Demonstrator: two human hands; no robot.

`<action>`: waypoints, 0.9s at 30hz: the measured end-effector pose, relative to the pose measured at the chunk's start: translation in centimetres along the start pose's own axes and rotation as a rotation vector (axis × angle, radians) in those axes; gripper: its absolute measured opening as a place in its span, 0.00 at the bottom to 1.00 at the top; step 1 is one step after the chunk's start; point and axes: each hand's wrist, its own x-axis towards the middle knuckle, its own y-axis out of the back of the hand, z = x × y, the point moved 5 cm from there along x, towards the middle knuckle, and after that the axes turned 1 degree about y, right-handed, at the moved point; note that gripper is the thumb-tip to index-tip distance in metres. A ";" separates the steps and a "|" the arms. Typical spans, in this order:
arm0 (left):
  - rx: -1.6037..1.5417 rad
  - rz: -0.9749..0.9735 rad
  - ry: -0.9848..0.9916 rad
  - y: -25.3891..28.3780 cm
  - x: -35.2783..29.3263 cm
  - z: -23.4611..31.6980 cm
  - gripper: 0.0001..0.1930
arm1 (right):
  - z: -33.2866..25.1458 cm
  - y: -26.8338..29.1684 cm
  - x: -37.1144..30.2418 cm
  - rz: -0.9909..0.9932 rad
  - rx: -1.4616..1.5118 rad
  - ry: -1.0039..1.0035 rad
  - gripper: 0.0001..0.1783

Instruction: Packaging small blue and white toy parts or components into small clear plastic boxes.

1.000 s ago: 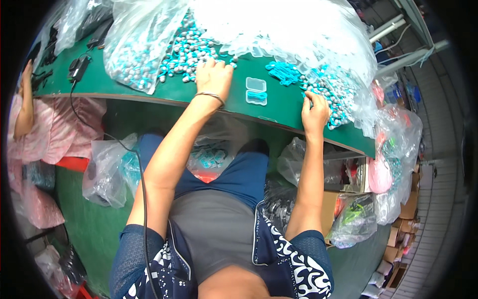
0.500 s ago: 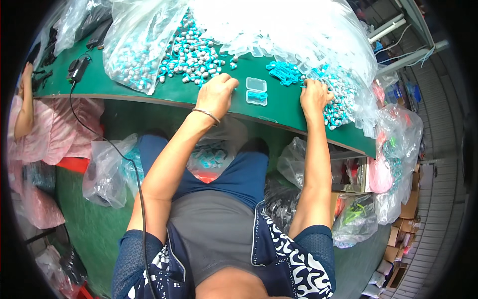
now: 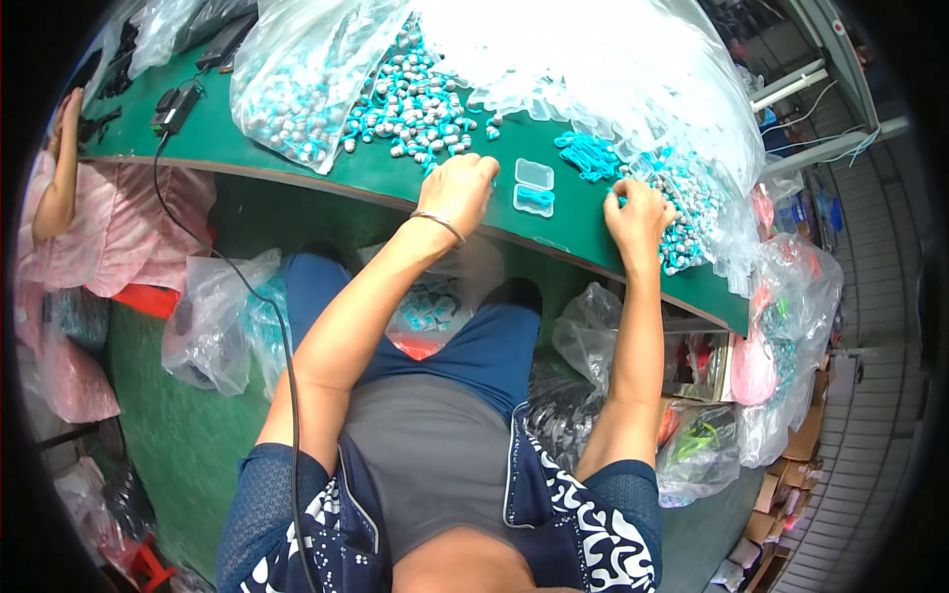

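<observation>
My left hand is at the table's front edge, left of a small clear plastic case. Its fingertips are pinched together, and what they hold, if anything, is too small to make out. The case stands with its lid raised, a coil of teal cord in its base. My right hand has its fingers curled at the left edge of a heap of grey-and-teal earplugs; whatever is in them is hidden. Just behind lies a loose bundle of teal cords.
More earplugs are heaped at back left beside a filled clear bag. A mound of clear plastic pieces covers the back. A black cable hangs past my left arm. A co-worker's arm shows at far left.
The whole view has shifted, so the table appears lower and farther right. My right hand has drawn slightly nearer to me along the heap. My left hand stays pinched beside the case.
</observation>
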 end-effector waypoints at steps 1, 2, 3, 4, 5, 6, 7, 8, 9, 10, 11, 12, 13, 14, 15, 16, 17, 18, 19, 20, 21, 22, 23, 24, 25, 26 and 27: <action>-0.016 -0.010 0.004 0.0 -0.1 -0.1 0.07 | -0.9 0.2 -0.6 -0.058 0.080 0.008 0.06; -0.033 -0.020 0.007 0.0 -0.1 -0.3 0.07 | -2.0 0.3 -0.9 -0.134 0.152 -0.001 0.06; -0.055 -0.034 0.003 -0.1 0.0 -0.3 0.06 | -2.0 -0.2 -1.3 -0.167 0.233 0.011 0.06; -0.066 -0.028 0.002 -0.1 0.1 -0.3 0.06 | -1.9 -0.7 -1.7 -0.199 0.315 0.023 0.06; -0.078 -0.023 0.002 -0.2 0.1 -0.4 0.06 | -1.6 -0.8 -1.7 -0.198 0.381 0.074 0.07; -0.085 -0.015 0.005 -0.1 0.1 -0.6 0.06 | -1.6 -0.6 -1.5 -0.225 0.428 0.080 0.07; -0.104 0.007 -0.002 -0.1 0.2 -0.6 0.06 | -1.7 -0.3 -1.2 -0.252 0.474 0.088 0.08; -0.139 0.010 -0.008 -0.1 0.0 -0.4 0.07 | -1.8 -0.1 -1.1 -0.278 0.521 0.095 0.08; -0.174 0.016 -0.015 -0.1 0.0 -0.1 0.07 | -1.8 -0.2 -0.9 -0.243 0.493 0.157 0.09; -0.208 0.022 -0.023 -0.1 0.0 0.2 0.08 | -1.6 -0.1 -0.9 -0.205 0.502 0.178 0.09; -0.250 0.033 -0.063 -0.1 0.1 0.7 0.08 | -1.4 0.1 -0.9 -0.168 0.510 0.200 0.09; -0.287 0.043 -0.099 -0.1 0.1 1.1 0.09 | -1.5 0.1 -0.9 -0.133 0.524 0.223 0.09; -0.325 0.053 -0.135 -0.1 0.1 1.5 0.09 | -1.4 -0.3 -0.9 -0.167 0.583 0.159 0.09; -0.327 0.058 -0.163 -0.2 0.2 1.8 0.10 | -1.3 -0.4 -1.2 -0.185 0.631 0.105 0.09; -0.327 0.064 -0.188 -0.1 0.3 2.1 0.10 | -2.1 0.4 -1.3 -0.205 0.681 0.053 0.09; -0.329 0.068 -0.217 -0.2 0.3 2.5 0.11 | -2.7 0.8 -1.4 -0.223 0.727 -0.003 0.09; -0.338 0.076 -0.246 -0.4 0.6 2.6 0.11 | -3.5 1.2 -1.3 -0.141 0.744 0.066 0.09; -0.320 0.064 -0.253 -0.7 0.8 2.8 0.11 | -4.2 1.2 -1.3 -0.119 0.698 0.115 0.09; -0.301 0.052 -0.260 -0.9 0.9 2.9 0.11 | -5.0 1.4 -1.4 -0.091 0.630 0.165 0.09; -0.283 0.040 -0.267 -1.1 0.9 2.9 0.11 | -6.0 1.6 -1.4 -0.064 0.562 0.214 0.08; -0.275 0.027 -0.271 -1.3 1.0 3.0 0.10 | -6.7 1.7 -1.5 -0.077 0.524 0.203 0.08; -0.267 0.013 -0.275 -1.4 1.0 3.1 0.09 | -7.2 1.8 -1.5 -0.079 0.486 0.214 0.08; -0.259 0.000 -0.278 -1.5 1.0 3.1 0.08 | -7.7 1.8 -1.4 -0.081 0.449 0.226 0.08; -0.260 -0.009 -0.278 -1.7 1.0 3.0 0.07 | -8.1 1.8 -1.4 -0.083 0.413 0.239 0.08; -0.261 -0.018 -0.278 -1.9 0.9 2.9 0.07 | -8.3 1.4 -1.5 -0.094 0.401 0.246 0.08; -0.262 -0.026 -0.278 -2.1 0.9 2.8 0.06 | -8.5 1.4 -1.4 -0.093 0.379 0.263 0.08; -0.258 -0.031 -0.278 -2.1 0.9 2.8 0.05 | -8.8 1.5 -1.4 -0.093 0.358 0.281 0.08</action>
